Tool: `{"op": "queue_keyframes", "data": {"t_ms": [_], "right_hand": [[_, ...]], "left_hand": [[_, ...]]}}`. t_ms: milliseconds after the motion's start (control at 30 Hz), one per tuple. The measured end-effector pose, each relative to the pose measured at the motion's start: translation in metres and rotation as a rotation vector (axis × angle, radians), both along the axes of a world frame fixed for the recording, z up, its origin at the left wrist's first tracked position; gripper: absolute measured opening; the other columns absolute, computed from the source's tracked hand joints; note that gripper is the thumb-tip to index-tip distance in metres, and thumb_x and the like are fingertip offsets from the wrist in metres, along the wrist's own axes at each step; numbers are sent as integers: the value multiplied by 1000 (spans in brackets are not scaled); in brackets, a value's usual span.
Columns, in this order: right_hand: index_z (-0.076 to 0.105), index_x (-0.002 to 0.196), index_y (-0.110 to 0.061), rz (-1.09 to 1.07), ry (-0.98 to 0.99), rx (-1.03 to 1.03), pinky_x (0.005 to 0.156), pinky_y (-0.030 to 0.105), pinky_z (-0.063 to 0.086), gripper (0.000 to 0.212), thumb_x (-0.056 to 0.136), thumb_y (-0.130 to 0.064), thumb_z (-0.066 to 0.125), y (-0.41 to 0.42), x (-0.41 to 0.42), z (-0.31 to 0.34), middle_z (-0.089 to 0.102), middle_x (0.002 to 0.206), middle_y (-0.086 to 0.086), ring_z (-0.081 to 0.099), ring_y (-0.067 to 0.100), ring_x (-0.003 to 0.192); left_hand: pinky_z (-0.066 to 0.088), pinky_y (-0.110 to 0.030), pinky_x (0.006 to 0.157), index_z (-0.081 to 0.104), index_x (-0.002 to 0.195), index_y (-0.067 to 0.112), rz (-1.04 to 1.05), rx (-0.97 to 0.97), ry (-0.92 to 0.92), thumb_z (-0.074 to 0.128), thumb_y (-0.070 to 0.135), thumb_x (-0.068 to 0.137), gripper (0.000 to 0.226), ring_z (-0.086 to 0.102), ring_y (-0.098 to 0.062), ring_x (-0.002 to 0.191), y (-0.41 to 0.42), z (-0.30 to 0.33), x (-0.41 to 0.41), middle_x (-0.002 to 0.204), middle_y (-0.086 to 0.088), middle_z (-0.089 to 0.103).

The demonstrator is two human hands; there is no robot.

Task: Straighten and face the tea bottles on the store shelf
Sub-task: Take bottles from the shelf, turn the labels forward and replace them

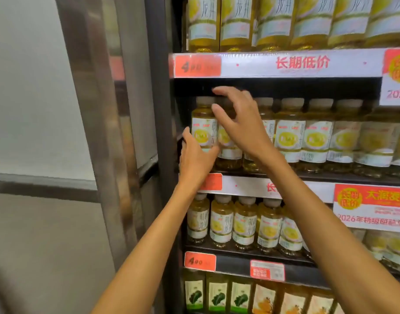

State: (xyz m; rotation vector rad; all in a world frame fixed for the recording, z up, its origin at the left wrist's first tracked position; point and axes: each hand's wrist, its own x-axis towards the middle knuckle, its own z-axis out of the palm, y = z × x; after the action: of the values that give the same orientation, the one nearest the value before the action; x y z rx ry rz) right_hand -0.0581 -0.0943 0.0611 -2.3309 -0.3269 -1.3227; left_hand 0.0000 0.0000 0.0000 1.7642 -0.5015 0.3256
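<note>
Looks like the person is mid-way through facing the far-left end of the middle shelf (307, 175). The left hand (194, 159) is wrapped around the lower body of the end tea bottle (203, 123), thumb on the front and fingers round the left side, so that's a real grip. The right hand (237, 118) sits at about 2 o'clock from it, fingers spread and loosely bent over the neck and cap of the second bottle (228, 152); whether it's actually pinching or just touching, can't tell.

Next move probably calls for a small twist of both bottles so the labels line up with the row of neighbours (307, 137) out at 3 o'clock, without knocking them.

Hard to see: the second bottle's cap and most of its label are behind the right hand, the right end of the row is blurry and cut off, and the price tag (213, 182) below is partly covered by the left wrist.
</note>
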Motion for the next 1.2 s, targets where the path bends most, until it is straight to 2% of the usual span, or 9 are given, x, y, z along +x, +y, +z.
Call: {"op": "queue_keyframes", "data": {"t_ms": [133, 267, 400, 533, 733, 833, 900, 1067, 1200], "right_hand": [[52, 122, -11, -260, 144, -206, 95, 41, 38, 32, 102, -32, 38, 2, 17, 11, 61, 109, 8, 55, 25, 106], [53, 97, -14, -203, 177, -170, 76, 37, 44, 33, 103, -39, 32, 0, 26, 17, 54, 86, -1, 57, 20, 86], [57, 102, -12, -85, 186, -50, 84, 43, 51, 35, 100, -43, 41, -1, 28, 18, 61, 94, 0, 60, 17, 91], [57, 115, -16, 60, 200, 97, 88, 42, 54, 35, 95, -44, 52, -3, 25, 18, 60, 106, -7, 61, 11, 101], [53, 115, -16, 22, 133, 42, 92, 42, 51, 35, 93, -42, 57, 0, 28, 11, 58, 107, -8, 60, 12, 102], [55, 114, -18, -11, 39, 32, 111, 44, 28, 30, 94, -41, 54, 4, 28, 3, 61, 108, -8, 58, 13, 105], [56, 114, -19, -36, -11, 41, 112, 39, 21, 30, 94, -41, 55, 6, 25, -2, 59, 108, -10, 52, 6, 103], [59, 116, -17, 30, -81, 154, 104, 46, 37, 33, 91, -38, 61, 14, 4, -8, 56, 109, -14, 46, -7, 104], [58, 113, -11, 339, -93, 338, 83, 23, 53, 25, 91, -21, 64, 17, -20, -8, 61, 107, -3, 61, 10, 102]], "left_hand": [[47, -39, 94, 30, 140, 12, 57, -1, -94, 70, 27, 84, 70, 52, -22, 117, -2, -9, 0, 131, -8, 52], [46, -36, 98, 33, 139, 14, 85, -21, -132, 70, 26, 85, 66, 50, -18, 119, -2, -14, -3, 132, -5, 49], [44, -25, 96, 31, 142, 15, 133, -29, -213, 68, 26, 87, 66, 47, -14, 120, -5, -23, -15, 135, -4, 44], [36, 3, 71, 29, 141, 16, 164, -30, -268, 67, 27, 88, 66, 44, 1, 106, -6, -30, -22, 134, -1, 43], [49, -33, 96, 25, 142, 13, 233, 129, -301, 69, 39, 83, 78, 54, -16, 120, -4, -40, -19, 135, -4, 51], [51, -36, 92, 29, 139, 10, 264, 114, -340, 69, 40, 83, 75, 56, -18, 117, -4, -45, -19, 131, -6, 54], [51, -38, 92, 29, 139, 10, 241, 95, -340, 69, 39, 83, 75, 57, -18, 116, -4, -47, -18, 130, -6, 55], [49, -35, 98, 28, 143, 14, 59, -60, -310, 73, 27, 82, 77, 53, -14, 120, 4, -45, -23, 135, -4, 52], [49, -25, 96, 32, 142, 21, 11, -176, -352, 76, 22, 80, 76, 52, -6, 119, 16, -49, -48, 133, 3, 50]]}}
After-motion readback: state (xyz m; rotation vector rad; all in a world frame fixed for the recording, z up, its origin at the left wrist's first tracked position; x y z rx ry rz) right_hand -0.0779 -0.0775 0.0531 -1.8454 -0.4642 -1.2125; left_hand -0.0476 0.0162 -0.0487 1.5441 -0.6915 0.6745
